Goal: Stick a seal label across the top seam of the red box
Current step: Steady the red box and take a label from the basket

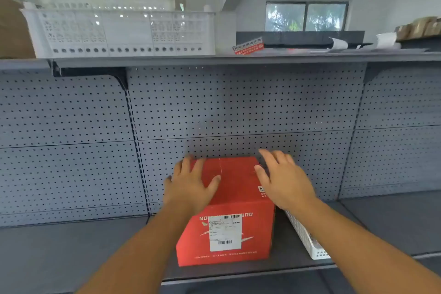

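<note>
Red cardboard fills the lower middle of the frame: the red box [232, 210] stands upright on the grey shelf [71, 250], its back close to the pegboard panel [214, 107]. Its top face looks bare. You can make out a faint seam line running from the near edge toward the far edge, just left of the top's centre, and no seal label crosses it, so by my reading the sticking is not yet done. No loose label shows in either of your hands, and none lies on this shelf as far as I can tell.

Your left hand [191, 186] lies flat and open on the top's left side, fingers spread toward the far edge, thumb reaching toward the seam. Your right hand [284, 179] is open too, splayed over the top right corner and upper right side. You grip nothing; you seem only to be steadying the box.

The box is tallest along its vertical axis. The front face, with its white shipping label [225, 233], points toward you and slightly to the lower left; the printed lettering on it reads upside down.

Just right of the box lies a small white basket [307, 241]. On the upper shelf, upper left of the frame, sits a large white crate [124, 33].
</note>
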Demonstrator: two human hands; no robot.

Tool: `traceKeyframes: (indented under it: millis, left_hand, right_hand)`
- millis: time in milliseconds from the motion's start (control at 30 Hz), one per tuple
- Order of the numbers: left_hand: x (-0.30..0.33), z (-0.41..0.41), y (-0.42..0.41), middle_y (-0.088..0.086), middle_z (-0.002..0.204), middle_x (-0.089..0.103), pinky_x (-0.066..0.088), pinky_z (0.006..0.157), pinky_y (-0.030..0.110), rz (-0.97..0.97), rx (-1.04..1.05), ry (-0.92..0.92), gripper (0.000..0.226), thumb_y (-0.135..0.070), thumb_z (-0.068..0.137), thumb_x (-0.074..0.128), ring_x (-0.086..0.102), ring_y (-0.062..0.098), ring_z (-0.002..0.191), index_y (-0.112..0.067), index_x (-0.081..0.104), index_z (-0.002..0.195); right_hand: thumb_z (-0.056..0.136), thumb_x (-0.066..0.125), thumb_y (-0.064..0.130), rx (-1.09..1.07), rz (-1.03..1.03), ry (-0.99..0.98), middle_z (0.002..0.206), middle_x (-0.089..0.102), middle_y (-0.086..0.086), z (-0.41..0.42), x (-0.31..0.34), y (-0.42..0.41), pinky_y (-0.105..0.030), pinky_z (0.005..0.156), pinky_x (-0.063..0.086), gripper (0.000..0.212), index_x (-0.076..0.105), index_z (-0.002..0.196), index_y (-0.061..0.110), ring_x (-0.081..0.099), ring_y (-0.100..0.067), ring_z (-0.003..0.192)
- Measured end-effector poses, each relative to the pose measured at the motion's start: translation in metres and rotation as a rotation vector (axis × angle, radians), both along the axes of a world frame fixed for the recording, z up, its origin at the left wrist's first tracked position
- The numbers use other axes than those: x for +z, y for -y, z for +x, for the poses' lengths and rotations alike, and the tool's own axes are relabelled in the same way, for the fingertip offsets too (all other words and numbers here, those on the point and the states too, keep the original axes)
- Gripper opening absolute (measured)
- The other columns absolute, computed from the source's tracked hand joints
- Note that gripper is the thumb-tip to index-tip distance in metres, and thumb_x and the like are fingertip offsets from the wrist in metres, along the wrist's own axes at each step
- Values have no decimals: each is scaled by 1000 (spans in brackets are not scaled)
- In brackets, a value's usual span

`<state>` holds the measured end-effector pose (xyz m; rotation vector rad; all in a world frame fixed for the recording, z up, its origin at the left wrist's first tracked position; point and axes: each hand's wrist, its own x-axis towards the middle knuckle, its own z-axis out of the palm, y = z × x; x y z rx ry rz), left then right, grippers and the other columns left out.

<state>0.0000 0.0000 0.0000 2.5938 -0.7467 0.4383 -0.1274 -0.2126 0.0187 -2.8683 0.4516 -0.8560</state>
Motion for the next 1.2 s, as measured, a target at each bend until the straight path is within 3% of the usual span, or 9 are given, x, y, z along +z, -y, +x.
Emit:
traceKeyframes:
  millis: [400,533,733,967,1200]
  left_hand:
    - [-54,25,34,-1,161,32,18,124,55,90,65,-68,69,-78,88,28,19,28,153,-41,38,145]
    - [-55,25,32,-2,162,32,13,125,50,119,49,-21,66,-75,92,32,20,27,153,-42,36,148]
    - [-68,31,21,-10,157,36,17,125,52,114,48,12,69,-78,90,27,23,20,151,-44,34,149]
    - [-82,36,16,-8,154,46,23,122,55,143,22,52,70,-76,92,24,40,18,144,-36,47,145]
    - [-89,35,14,-7,153,51,26,120,56,146,26,92,65,-71,96,27,44,18,142,-33,51,143]
  right_hand:
    - [101,28,54,171,162,-137,140,52,5,32,-55,58,-43,103,45,50,38,145,33,44,-20,126]
    - [100,38,44,248,160,-166,140,50,9,33,-65,70,-38,104,44,43,47,139,29,43,-14,126]
    - [87,45,52,353,174,-238,129,51,21,28,-71,83,-33,104,42,48,59,128,31,43,-4,120]
    - [81,53,70,372,139,-220,119,52,28,30,-74,86,-33,103,37,49,63,117,38,43,2,114]
    - [78,57,72,356,119,-197,111,58,28,33,-74,87,-32,99,33,47,70,108,39,48,1,110]
